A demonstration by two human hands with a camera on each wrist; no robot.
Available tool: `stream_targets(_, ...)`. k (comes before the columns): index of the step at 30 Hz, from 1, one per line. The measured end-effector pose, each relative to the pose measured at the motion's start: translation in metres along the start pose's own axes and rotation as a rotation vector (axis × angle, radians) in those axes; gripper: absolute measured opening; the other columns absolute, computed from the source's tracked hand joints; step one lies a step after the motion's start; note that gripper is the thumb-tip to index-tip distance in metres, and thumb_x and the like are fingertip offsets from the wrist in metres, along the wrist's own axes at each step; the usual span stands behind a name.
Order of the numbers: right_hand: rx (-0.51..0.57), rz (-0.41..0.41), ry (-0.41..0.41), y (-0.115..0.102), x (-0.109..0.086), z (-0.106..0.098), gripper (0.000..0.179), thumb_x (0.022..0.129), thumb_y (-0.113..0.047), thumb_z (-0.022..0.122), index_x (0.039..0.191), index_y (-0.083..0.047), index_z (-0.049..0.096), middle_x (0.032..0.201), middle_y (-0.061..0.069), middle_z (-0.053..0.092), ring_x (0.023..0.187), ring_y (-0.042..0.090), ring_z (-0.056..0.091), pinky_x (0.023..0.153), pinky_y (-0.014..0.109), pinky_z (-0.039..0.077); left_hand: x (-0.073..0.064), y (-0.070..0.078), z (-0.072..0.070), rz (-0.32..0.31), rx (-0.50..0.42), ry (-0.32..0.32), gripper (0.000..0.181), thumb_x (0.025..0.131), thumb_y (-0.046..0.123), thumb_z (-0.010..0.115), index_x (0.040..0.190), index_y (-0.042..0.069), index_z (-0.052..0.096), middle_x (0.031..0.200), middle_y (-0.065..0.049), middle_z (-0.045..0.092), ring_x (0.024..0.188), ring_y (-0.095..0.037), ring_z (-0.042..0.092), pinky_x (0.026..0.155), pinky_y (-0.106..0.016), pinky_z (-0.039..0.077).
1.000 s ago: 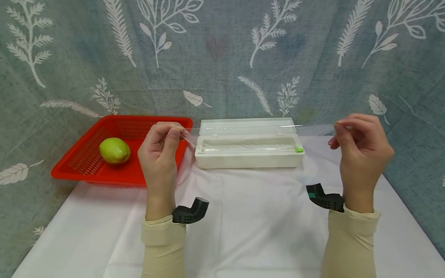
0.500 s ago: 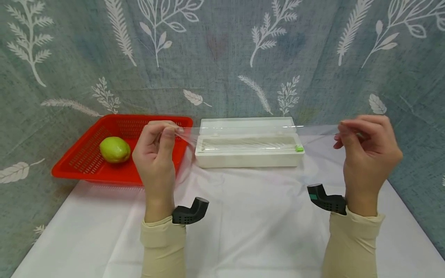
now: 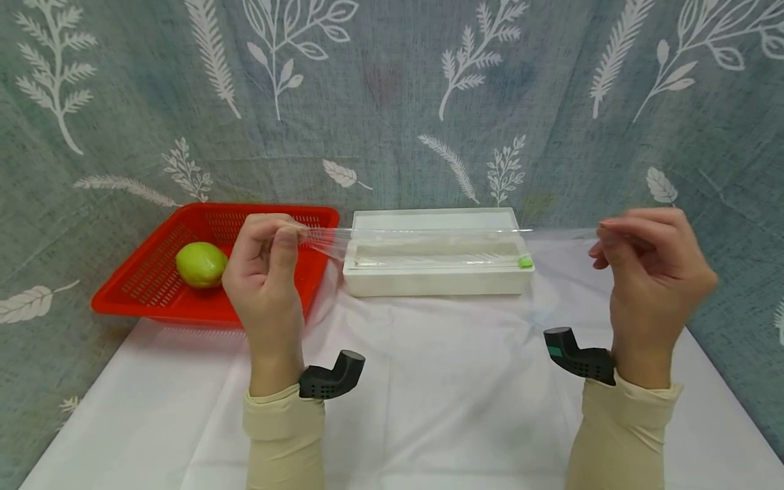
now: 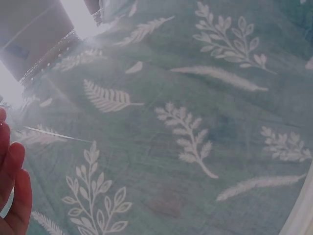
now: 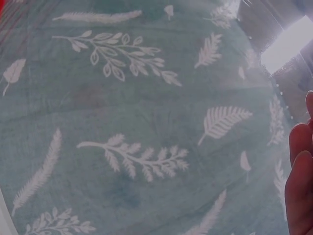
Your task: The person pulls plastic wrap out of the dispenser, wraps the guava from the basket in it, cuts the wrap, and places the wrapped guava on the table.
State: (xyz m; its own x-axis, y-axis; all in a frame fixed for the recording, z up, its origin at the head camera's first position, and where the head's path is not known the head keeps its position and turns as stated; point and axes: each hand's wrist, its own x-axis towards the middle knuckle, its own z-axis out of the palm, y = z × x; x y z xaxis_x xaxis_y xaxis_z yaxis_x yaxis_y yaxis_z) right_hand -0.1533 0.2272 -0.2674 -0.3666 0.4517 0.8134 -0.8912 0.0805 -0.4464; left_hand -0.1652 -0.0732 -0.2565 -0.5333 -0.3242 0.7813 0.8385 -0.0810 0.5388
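Observation:
A sheet of clear plastic wrap (image 3: 416,235) is stretched between the two hands in the head view, passing in front of a white wrap dispenser box (image 3: 437,282). The left hand (image 3: 266,286) pinches its left end between thumb and fingers, overlapping the basket's right side. At the far right, the right hand (image 3: 655,279) pinches the other end the same way. The dispenser's lid (image 3: 435,219) stands open behind it, and a bright green slider (image 3: 525,262) sits at its right end. Only fingertips (image 4: 19,196) show in the left wrist view; fingers (image 5: 299,191) appear likewise in the right.
A red plastic basket (image 3: 165,314) stands at the left on the white cloth (image 3: 453,401), with a yellow-green fruit (image 3: 201,265) inside. A grey-green curtain with white leaf prints (image 3: 392,136) hangs behind and along the sides.
The hands have drawn apart, the left moving left and the right moving right, with the plastic wrap still pinched between them. The box, basket and fruit stay in place.

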Motion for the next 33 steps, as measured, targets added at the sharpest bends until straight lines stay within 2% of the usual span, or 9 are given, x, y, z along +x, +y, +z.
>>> stream_targets(3,0.068,0.011,-0.016,0.000,0.001,-0.003,0.008,0.068,0.023,0.060,0.075,0.024,0.056,0.074,0.025,0.052,0.051,0.020,0.052,0.053,0.024,0.046,0.000,-0.002,-0.003,-0.004,-0.048,-0.011,0.019,0.083,0.006,0.061,0.084,-0.012,0.056,0.080,-0.014,0.055,0.077,-0.027,0.049,0.072,-0.031,0.041)
stream_targets(6,0.159,0.051,-0.067,0.001,0.000,-0.009,0.008,0.068,0.025,0.059,0.075,0.026,0.054,0.072,0.026,0.052,0.051,0.022,0.051,0.052,0.025,0.045,0.001,-0.003,-0.011,-0.036,-0.111,-0.077,0.016,0.084,0.003,0.059,0.084,-0.012,0.055,0.080,-0.016,0.053,0.076,-0.028,0.050,0.073,-0.032,0.043)
stream_targets(9,0.290,0.117,-0.145,0.003,0.000,-0.016,0.008,0.068,0.025,0.058,0.073,0.027,0.052,0.070,0.027,0.052,0.051,0.024,0.050,0.049,0.026,0.044,0.001,-0.002,-0.021,-0.094,-0.156,-0.162,0.013,0.084,-0.002,0.056,0.084,-0.014,0.053,0.079,-0.018,0.052,0.076,-0.029,0.051,0.074,-0.033,0.044)
stream_targets(12,0.420,0.173,-0.238,0.005,-0.001,-0.023,0.008,0.068,0.026,0.057,0.073,0.028,0.051,0.069,0.028,0.052,0.054,0.027,0.048,0.047,0.028,0.042,0.002,0.002,-0.031,-0.155,-0.150,-0.258,0.009,0.085,-0.004,0.053,0.083,-0.014,0.052,0.079,-0.017,0.052,0.078,-0.029,0.049,0.074,-0.033,0.043)
stream_targets(15,0.474,0.201,-0.338,0.008,-0.001,-0.029,0.006,0.070,0.026,0.055,0.076,0.027,0.051,0.071,0.028,0.053,0.058,0.027,0.047,0.048,0.028,0.041,0.002,0.006,-0.041,-0.203,-0.160,-0.383,0.007,0.085,-0.006,0.051,0.082,-0.012,0.054,0.079,-0.016,0.052,0.081,-0.029,0.048,0.073,-0.032,0.042)
stream_targets(19,0.432,0.235,-0.419,0.005,-0.001,-0.037,0.006,0.072,0.026,0.051,0.078,0.026,0.052,0.073,0.025,0.054,0.061,0.026,0.047,0.049,0.027,0.041,0.001,0.010,-0.050,-0.264,-0.173,-0.522,0.009,0.086,-0.009,0.048,0.084,-0.009,0.056,0.081,-0.015,0.052,0.084,-0.029,0.047,0.073,-0.032,0.042)
stream_targets(25,0.320,0.278,-0.565,-0.002,-0.001,-0.045,0.010,0.072,0.027,0.051,0.081,0.023,0.055,0.074,0.022,0.055,0.063,0.022,0.047,0.051,0.027,0.039,0.000,0.020,-0.060,-0.349,-0.068,-0.631,0.013,0.085,-0.012,0.047,0.083,-0.004,0.057,0.083,-0.015,0.051,0.082,-0.028,0.047,0.070,-0.030,0.042)
stream_targets(29,0.203,0.329,-0.740,-0.004,-0.002,-0.051,0.018,0.074,0.025,0.052,0.087,0.016,0.059,0.080,0.016,0.057,0.064,0.018,0.049,0.053,0.025,0.041,0.000,0.022,-0.067,-0.336,-0.050,-0.801,0.017,0.084,-0.013,0.049,0.087,0.000,0.058,0.082,-0.014,0.051,0.078,-0.024,0.047,0.066,-0.030,0.041)
stream_targets(33,0.133,0.318,-0.945,-0.001,-0.006,-0.060,0.027,0.074,0.024,0.052,0.092,0.007,0.061,0.084,0.008,0.059,0.063,0.012,0.051,0.053,0.023,0.042,-0.002,0.022,-0.078,-0.307,-0.051,-0.976,0.024,0.081,-0.017,0.049,0.089,0.004,0.058,0.083,-0.009,0.052,0.077,-0.020,0.047,0.065,-0.030,0.040)
